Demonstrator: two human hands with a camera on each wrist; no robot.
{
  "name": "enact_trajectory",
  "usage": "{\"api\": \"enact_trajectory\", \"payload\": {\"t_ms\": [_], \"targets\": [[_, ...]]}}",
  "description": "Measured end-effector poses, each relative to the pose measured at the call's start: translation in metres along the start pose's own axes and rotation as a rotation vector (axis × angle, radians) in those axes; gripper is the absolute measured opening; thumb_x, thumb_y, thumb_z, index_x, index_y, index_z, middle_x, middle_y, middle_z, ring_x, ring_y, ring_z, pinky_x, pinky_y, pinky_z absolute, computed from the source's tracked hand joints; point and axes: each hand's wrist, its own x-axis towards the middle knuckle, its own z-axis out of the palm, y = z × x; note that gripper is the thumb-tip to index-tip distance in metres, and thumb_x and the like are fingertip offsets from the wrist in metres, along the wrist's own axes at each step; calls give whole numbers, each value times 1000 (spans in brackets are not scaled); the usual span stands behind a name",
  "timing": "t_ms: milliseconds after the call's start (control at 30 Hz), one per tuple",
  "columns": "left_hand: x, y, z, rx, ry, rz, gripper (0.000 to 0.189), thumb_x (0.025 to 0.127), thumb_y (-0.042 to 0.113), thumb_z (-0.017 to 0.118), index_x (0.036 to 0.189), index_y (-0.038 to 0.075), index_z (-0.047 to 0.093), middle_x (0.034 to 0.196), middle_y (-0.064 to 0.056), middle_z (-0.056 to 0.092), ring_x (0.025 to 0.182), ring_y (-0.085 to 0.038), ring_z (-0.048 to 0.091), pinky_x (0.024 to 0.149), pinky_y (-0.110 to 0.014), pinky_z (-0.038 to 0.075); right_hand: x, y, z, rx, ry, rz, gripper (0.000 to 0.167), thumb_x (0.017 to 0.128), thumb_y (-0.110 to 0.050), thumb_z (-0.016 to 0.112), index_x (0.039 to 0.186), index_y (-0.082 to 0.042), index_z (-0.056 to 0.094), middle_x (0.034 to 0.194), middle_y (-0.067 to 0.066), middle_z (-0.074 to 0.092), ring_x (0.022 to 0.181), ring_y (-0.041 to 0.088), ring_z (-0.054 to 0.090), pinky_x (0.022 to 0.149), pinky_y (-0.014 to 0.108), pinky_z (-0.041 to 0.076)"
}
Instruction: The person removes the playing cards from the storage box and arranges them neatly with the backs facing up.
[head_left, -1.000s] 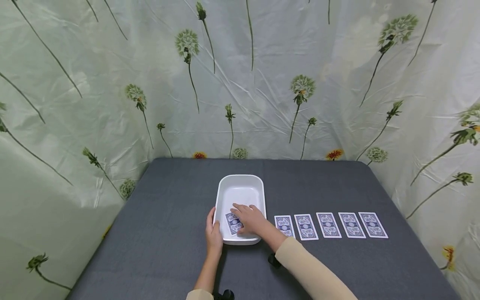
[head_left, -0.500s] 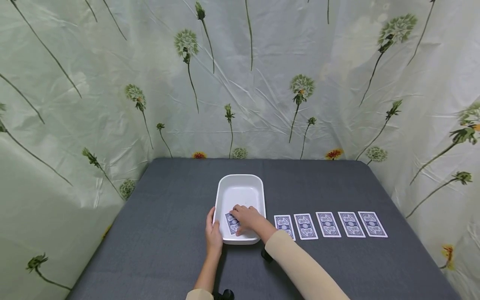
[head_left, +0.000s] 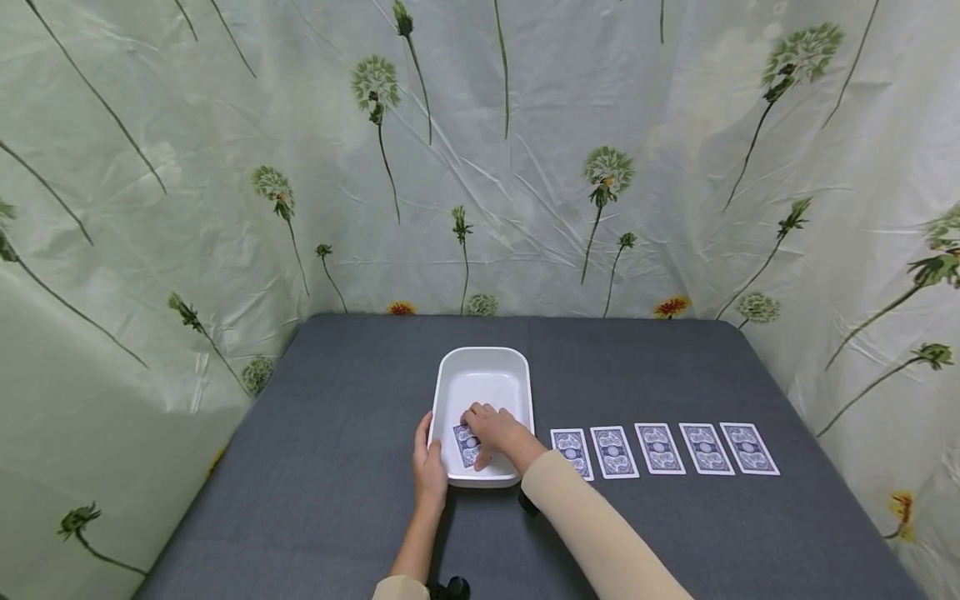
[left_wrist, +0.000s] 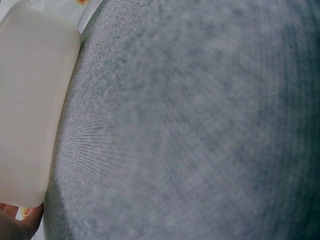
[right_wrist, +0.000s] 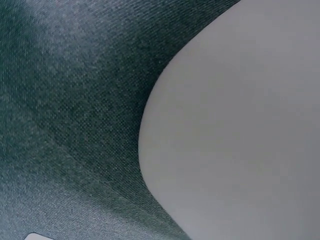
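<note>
A white tray (head_left: 486,385) sits on the grey cloth, its outer wall (left_wrist: 35,105) filling the left of the left wrist view. My left hand (head_left: 429,471) holds the tray's left side near the front corner, thumb up by the rim. Inside, at the front, lies a blue-backed playing card (head_left: 467,447), face down. My right hand (head_left: 497,432) reaches over the right rim and bends its fingers and thumb about this card, covering its right part. The right wrist view shows only the tray's wall (right_wrist: 235,125) and cloth, not the hand.
Several matching playing cards (head_left: 660,450) lie face down in a row to the right of the tray, the nearest partly behind my right sleeve (head_left: 592,521). A grey cloth (head_left: 330,467) covers the table. Behind hangs a dandelion-print curtain (head_left: 525,167).
My right hand's fingers have drawn in from spread to bent over the card, and the right forearm has shifted slightly left. The left hand and tray keep their place.
</note>
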Motion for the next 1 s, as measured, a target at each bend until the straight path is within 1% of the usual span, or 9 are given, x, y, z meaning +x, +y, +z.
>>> {"api": "enact_trajectory", "payload": {"t_ms": [167, 333, 533, 567, 633, 767, 800, 867, 1000], "targets": [[-1, 1, 1, 2, -3, 7, 44, 88, -4, 34, 131, 0, 41, 136, -20, 44, 120, -32, 43, 88, -14, 35, -2, 0, 0, -27, -4, -4, 75, 60, -41, 80, 122, -18, 44, 118, 0, 47, 106, 14, 45, 90, 35, 41], [-4, 3, 1, -6, -4, -9, 44, 89, -4, 34, 132, 1, 41, 137, -20, 43, 120, -32, 43, 87, -15, 35, -7, 0, -2, -63, 5, 16, 81, 57, -46, 79, 124, -19, 41, 112, 3, 45, 99, 16, 42, 87, 33, 42], [-3, 5, 0, -8, -2, 3, 44, 89, -4, 34, 132, 1, 41, 137, -20, 43, 120, -32, 43, 88, -17, 36, 0, 6, 4, -26, 34, 20, 91, 54, -48, 81, 128, -16, 38, 109, 8, 43, 94, 18, 42, 86, 31, 44], [-3, 5, 0, -9, -4, 3, 44, 89, -4, 34, 132, 1, 41, 137, -20, 42, 121, -32, 43, 89, -17, 36, 6, 11, 13, -23, 71, -1, 95, 52, -52, 80, 129, -18, 36, 109, 8, 42, 93, 19, 41, 84, 30, 43], [-2, 4, 0, -11, -5, 0, 44, 89, -4, 33, 133, 1, 40, 137, -20, 42, 120, -32, 43, 88, -16, 36, 7, 12, 15, -3, 82, -9, 96, 52, -51, 80, 130, -21, 35, 111, 9, 40, 94, 20, 40, 83, 30, 43], [0, 3, 0, -25, -2, 2, 45, 89, -5, 32, 132, 0, 40, 136, -21, 43, 118, -32, 44, 86, -14, 36, -1, 11, 11, 57, 120, -50, 85, 53, -44, 82, 127, -26, 44, 115, 9, 39, 98, 24, 39, 78, 32, 45], [0, 2, 0, -23, -2, 4, 45, 89, -5, 32, 132, 1, 40, 136, -21, 43, 118, -32, 44, 85, -14, 36, -9, 7, 3, 75, 100, -41, 78, 55, -38, 83, 123, -25, 47, 117, 10, 39, 100, 25, 40, 80, 34, 45], [0, 2, 0, -21, -5, 10, 45, 89, -4, 32, 132, 0, 40, 136, -22, 43, 118, -33, 44, 85, -13, 36, -15, 5, 0, 98, 132, -66, 70, 55, -35, 83, 117, -23, 51, 119, 10, 39, 102, 27, 40, 78, 35, 46], [-2, 3, 0, -7, -13, 2, 44, 89, -4, 32, 133, 1, 40, 136, -21, 43, 117, -33, 45, 84, -13, 36, -25, 2, -2, 68, 192, -109, 68, 58, -36, 82, 114, -20, 48, 123, 11, 39, 110, 29, 41, 83, 36, 47]]}}
